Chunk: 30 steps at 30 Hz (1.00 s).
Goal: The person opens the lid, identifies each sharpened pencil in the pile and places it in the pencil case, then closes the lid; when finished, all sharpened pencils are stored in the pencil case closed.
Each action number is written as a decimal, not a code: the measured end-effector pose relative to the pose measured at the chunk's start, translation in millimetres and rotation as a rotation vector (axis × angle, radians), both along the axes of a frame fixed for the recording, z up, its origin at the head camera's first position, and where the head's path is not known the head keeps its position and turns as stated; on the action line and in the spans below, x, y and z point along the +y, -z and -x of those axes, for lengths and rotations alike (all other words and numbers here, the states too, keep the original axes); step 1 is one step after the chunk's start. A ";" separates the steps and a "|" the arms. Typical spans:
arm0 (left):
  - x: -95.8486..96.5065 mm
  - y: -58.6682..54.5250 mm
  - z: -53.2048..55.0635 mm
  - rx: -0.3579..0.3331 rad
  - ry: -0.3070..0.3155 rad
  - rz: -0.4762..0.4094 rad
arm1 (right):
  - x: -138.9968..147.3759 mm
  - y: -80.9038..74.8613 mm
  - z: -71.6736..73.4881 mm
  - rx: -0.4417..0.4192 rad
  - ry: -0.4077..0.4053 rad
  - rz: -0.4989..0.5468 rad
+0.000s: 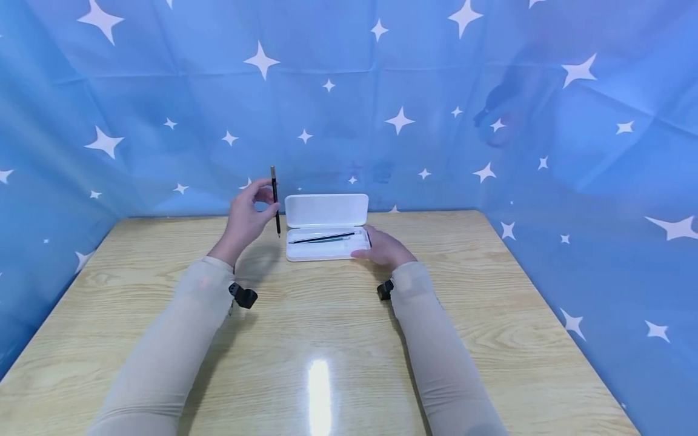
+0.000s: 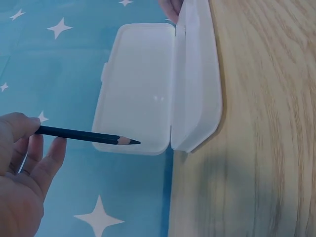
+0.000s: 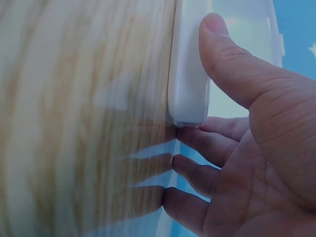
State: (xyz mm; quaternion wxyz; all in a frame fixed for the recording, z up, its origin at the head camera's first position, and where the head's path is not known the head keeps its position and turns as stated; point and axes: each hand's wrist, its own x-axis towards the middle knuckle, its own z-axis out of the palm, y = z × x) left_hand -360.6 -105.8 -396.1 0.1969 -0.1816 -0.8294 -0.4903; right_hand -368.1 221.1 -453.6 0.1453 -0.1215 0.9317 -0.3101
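My left hand (image 1: 246,219) pinches a dark pencil (image 1: 275,197) between thumb and fingers, left of a white pencil case (image 1: 327,210). The pencil stands nearly upright in the head view, its sharpened tip downward and apart from the case. In the left wrist view the bare wood of the pencil's tip (image 2: 124,140) shows. The case lies with its lid raised at the back. A black pencil (image 1: 313,240) and a teal pencil (image 1: 334,240) lie inside it. At the case's right end, my right hand (image 1: 388,248) holds it, thumb across the front side and fingers at the end.
The case stands near the back edge of a glossy wood-grain table (image 1: 349,327). Behind and beside the table hangs a blue cloth (image 1: 349,103) with white stars. Dark wrist cameras (image 1: 243,295) sit on both wrists.
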 end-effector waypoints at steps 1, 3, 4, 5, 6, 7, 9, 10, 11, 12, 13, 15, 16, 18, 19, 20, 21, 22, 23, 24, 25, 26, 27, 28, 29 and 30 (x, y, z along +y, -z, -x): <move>1.7 1.3 1.6 0.002 0.003 -0.001 | -0.1 -0.3 -0.2 0.001 -0.001 0.000; 5.1 4.5 5.0 0.004 0.002 0.005 | -0.2 -1.1 -0.8 0.002 -0.001 -0.001; 7.1 6.1 6.9 0.006 0.001 0.004 | -0.2 -1.6 -1.2 0.001 -0.001 0.002; 9.2 7.5 8.7 0.007 0.002 -0.001 | 0.0 -1.7 -1.2 0.002 -0.001 0.001; 11.3 8.8 10.6 0.013 0.002 -0.006 | 0.2 -1.8 -1.4 0.003 -0.002 0.001; 13.6 9.9 12.3 0.016 0.001 -0.011 | 0.3 -2.0 -1.6 0.006 -0.001 0.003; 17.9 12.5 15.6 0.022 -0.003 -0.016 | 0.5 -2.4 -1.9 0.007 -0.003 0.008; 20.0 13.5 16.9 0.025 -0.004 -0.019 | 0.6 -2.4 -1.9 0.007 -0.003 0.008; 22.0 14.2 17.7 0.028 -0.002 -0.022 | 0.7 -2.2 -1.6 0.007 -0.005 0.009; 23.9 14.8 18.2 0.031 0.000 -0.022 | 0.5 -2.4 -1.8 0.007 -0.004 0.010; 25.8 15.6 18.8 0.028 0.002 -0.020 | 0.3 -2.7 -1.9 0.007 -0.003 0.011; 28.8 17.4 20.1 0.028 0.011 -0.020 | -0.3 -2.9 -2.0 0.002 0.001 0.012; 30.1 18.4 20.7 0.026 0.015 -0.020 | -0.7 -3.2 -2.1 0.002 0.004 0.010; 32.3 20.4 21.8 0.021 0.023 -0.018 | -1.6 -3.9 -2.9 0.002 0.013 0.007; 33.3 21.4 22.4 0.019 0.025 -0.018 | -1.8 -3.9 -2.9 0.002 0.014 0.007; 34.4 22.2 22.7 0.015 0.029 -0.022 | -2.0 -3.7 -2.9 0.002 0.018 0.007; 35.5 22.8 23.0 0.008 0.030 -0.025 | -2.0 -3.5 -2.8 0.004 0.020 0.006; 36.9 23.4 23.1 0.004 0.028 -0.024 | -2.1 -3.4 -2.8 0.005 0.022 0.007; 38.4 23.9 23.4 0.002 0.028 -0.025 | -2.1 -3.3 -2.9 0.005 0.024 0.011; 39.9 24.6 23.7 -0.002 0.030 -0.030 | -2.1 -3.2 -2.8 0.004 0.024 0.014; 41.5 25.6 24.3 -0.003 0.028 -0.031 | -2.0 -3.0 -2.8 0.003 0.024 0.015; 43.4 26.4 24.8 -0.005 0.027 -0.032 | -1.9 -2.9 -2.8 0.001 0.025 0.016; 45.2 27.5 25.7 -0.001 0.023 -0.026 | -1.7 -3.0 -3.0 -0.001 0.025 0.016; 46.9 28.8 26.4 0.001 0.022 -0.023 | -1.5 -3.1 -3.2 -0.003 0.026 0.017; 48.6 30.1 27.4 -0.001 0.021 -0.024 | -1.4 -3.0 -3.3 -0.005 0.026 0.016; 50.2 31.3 28.1 -0.005 0.020 -0.022 | -1.2 -2.9 -3.3 -0.007 0.026 0.017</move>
